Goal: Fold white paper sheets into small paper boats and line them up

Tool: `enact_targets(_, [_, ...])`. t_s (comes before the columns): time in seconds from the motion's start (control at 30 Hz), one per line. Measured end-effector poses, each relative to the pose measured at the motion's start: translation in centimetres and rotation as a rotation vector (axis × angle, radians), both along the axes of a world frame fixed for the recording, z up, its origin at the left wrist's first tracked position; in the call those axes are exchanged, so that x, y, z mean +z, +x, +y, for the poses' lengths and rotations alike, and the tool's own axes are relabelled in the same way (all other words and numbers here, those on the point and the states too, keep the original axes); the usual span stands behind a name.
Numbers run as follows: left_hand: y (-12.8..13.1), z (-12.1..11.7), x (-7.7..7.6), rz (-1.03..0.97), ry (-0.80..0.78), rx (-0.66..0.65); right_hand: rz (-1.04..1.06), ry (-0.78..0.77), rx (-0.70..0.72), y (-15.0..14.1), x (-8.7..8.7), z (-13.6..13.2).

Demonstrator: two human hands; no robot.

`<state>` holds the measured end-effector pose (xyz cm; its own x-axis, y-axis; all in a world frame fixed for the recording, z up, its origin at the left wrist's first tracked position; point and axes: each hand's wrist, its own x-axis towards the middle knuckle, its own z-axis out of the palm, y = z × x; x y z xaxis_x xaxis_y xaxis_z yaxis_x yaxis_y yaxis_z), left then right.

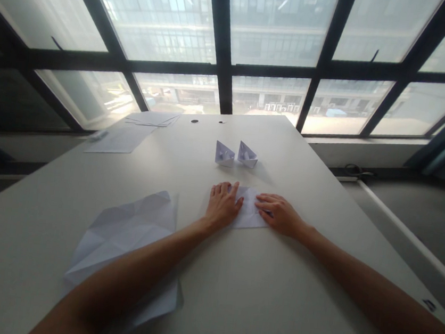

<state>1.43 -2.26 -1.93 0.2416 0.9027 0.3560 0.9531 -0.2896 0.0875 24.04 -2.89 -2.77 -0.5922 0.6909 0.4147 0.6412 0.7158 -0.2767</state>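
Observation:
A small piece of folded white paper (248, 213) lies flat on the white table between my two hands. My left hand (222, 204) rests on its left side, open, with the fingers stretched forward and the thumb against the paper. On the right side, my right hand (281, 215) lies open, fingers extended over the paper's edge. Both hands hide parts of the sheet, so its full outline is not visible. Just beyond it stand two folded paper boats, a left one (224, 155) and a right one (248, 156).
A large creased sheet (131, 221) lies at the left, partly under my left forearm. Several flat sheets (117, 140) are at the table's far left. The white table (313, 290) reaches toward framed windows (279, 23). A white rail (411, 237) runs beyond its right edge.

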Motion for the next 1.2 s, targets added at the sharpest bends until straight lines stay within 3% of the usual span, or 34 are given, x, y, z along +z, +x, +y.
enact_targets(0.17, [0.0, -0.1, 1.0, -0.053, 0.064, -0.046, 0.008, -0.005, 0.000, 0.0, 0.0, 0.0])
enact_targets(0.43, [0.6, -0.9, 1.3, -0.224, -0.016, -0.327, 0.037, 0.002, 0.004, -0.2, -0.1, 0.1])
enact_targets(0.63, [0.9, -0.8, 0.2, -0.062, -0.167, -0.535, 0.046, 0.000, -0.001, -0.1, -0.4, 0.2])
enact_targets(0.83, [0.6, -0.1, -0.8, -0.027, -0.251, -0.548, 0.061, 0.001, 0.012, -0.1, -0.3, 0.2])
enact_targets(1.2, [0.5, 0.0, -0.8, -0.042, -0.252, -0.571, 0.043, 0.011, 0.003, -0.1, -0.1, 0.1])
